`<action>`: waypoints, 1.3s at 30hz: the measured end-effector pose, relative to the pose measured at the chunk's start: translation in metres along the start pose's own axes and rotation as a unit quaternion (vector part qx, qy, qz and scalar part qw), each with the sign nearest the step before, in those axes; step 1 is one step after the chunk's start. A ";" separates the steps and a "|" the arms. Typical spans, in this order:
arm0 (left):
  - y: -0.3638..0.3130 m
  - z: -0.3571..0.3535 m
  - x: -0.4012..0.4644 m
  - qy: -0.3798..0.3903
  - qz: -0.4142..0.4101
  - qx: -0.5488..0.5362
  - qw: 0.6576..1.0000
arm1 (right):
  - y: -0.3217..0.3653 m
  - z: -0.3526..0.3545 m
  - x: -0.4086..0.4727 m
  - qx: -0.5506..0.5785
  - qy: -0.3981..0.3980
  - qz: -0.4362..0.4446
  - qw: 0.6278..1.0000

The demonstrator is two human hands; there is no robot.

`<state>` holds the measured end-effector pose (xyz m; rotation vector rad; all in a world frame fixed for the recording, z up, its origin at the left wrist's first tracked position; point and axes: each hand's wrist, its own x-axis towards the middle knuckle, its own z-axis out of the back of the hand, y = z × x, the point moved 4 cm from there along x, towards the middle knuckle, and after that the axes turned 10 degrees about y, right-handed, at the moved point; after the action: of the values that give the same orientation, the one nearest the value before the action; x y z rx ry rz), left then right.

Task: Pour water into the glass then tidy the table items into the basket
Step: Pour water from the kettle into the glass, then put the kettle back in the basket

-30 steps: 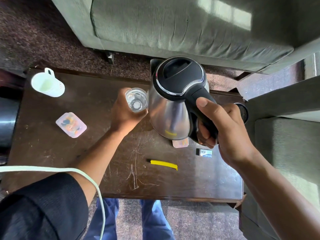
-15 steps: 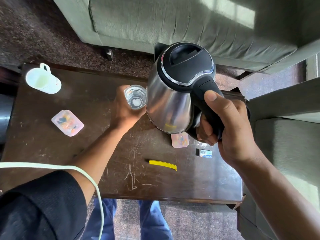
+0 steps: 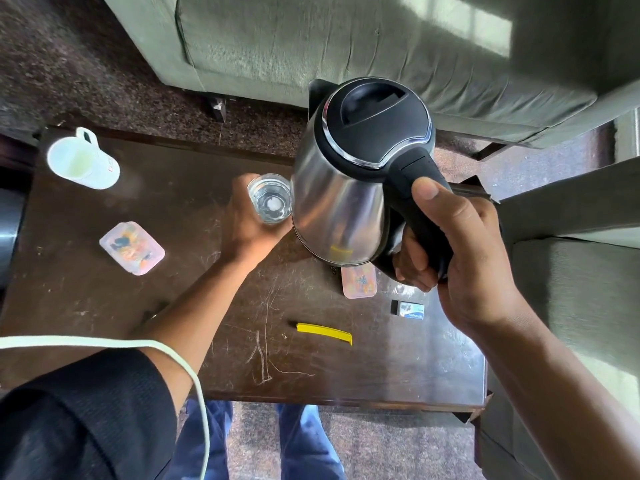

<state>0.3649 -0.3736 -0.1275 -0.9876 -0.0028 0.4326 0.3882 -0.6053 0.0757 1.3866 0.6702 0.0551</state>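
My right hand has its fingers curled tight round the black handle of the kettle, thumb laid along the top of the grip, and the kettle hangs clear of the table. My left hand has its fingers wrapped round the glass, which I am holding upright with its mouth open to the camera; there looks to be some water in it, though I cannot judge the level from above.

What matters for the pour is this: the glass sits just to the left of the kettle's steel body, almost touching it, while the kettle's spout points away from me, toward the sofa. So the axis from handle to spout runs from me outward, and the glass lies off to the side of that line, not under the lip. I judge that either the kettle must swing its spout leftward or the glass must come forward beneath it.

Farther out on the table lie a white jug, two small plastic cases, a yellow strip and a little box. I see no basket in view.
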 end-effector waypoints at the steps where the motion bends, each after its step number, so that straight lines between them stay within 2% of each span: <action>1: -0.002 0.000 -0.001 0.001 0.003 0.001 1.000 | 0.001 -0.001 0.001 -0.001 0.001 0.001 1.000; 4: -0.005 0.003 -0.002 0.014 0.019 -0.011 1.000 | 0.005 -0.006 0.003 -0.004 0.009 0.005 1.000; 12: 0.012 0.041 0.004 0.080 -0.033 0.010 0.996 | 0.030 -0.037 0.014 -0.021 0.029 0.018 0.999; 21: -0.020 0.176 -0.023 0.076 -0.086 0.006 0.993 | 0.083 -0.120 0.030 -0.024 0.077 0.053 0.995; 26: -0.029 0.263 -0.052 0.088 -0.082 -0.074 0.990 | 0.108 -0.190 0.045 -0.031 0.130 0.083 0.988; 30: -0.018 0.321 -0.064 0.027 -0.127 -0.105 0.986 | 0.122 -0.256 0.056 -0.046 0.164 0.099 0.980; 39: 0.059 0.429 -0.100 -0.109 -0.067 -0.146 0.981 | 0.133 -0.409 0.069 -0.058 0.262 0.100 0.958</action>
<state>0.1685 -0.0354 0.0831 -1.2155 -0.3359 0.4217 0.2999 -0.1863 0.1571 1.3280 0.9447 0.6322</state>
